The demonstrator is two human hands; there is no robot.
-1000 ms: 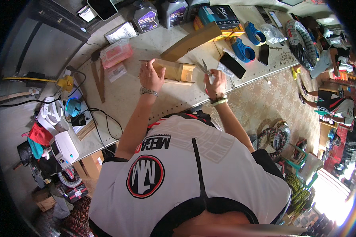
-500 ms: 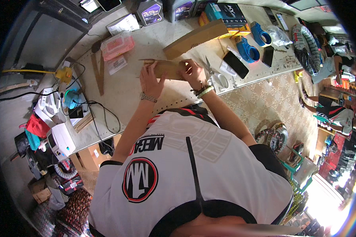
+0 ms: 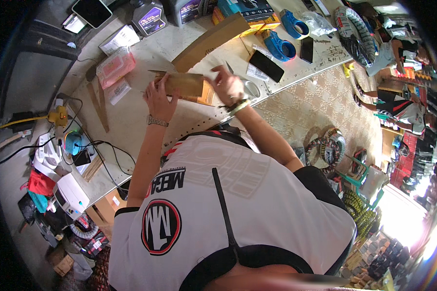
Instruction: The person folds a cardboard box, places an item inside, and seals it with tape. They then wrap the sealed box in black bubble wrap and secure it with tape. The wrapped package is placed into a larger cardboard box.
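Box [image 3: 185, 85], upper centre: we are gripping it with left hand [image 3: 158, 99], right hand [image 3: 226, 85] loosely touching its end; it may be slipping off the bench [image 3: 131, 121].

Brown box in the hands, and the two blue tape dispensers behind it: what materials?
Brown box, held by the left hand with the right hand at its end: looks like cardboard, matte tan, thin folded flap edges. Blue tape dispensers: probably moulded plastic, uniform saturated colour, slight sheen, rounded shape.

Pale riveted workbench [image 3: 145, 121], patterned tile floor [image 3: 306, 106], bright daylight at lower right.
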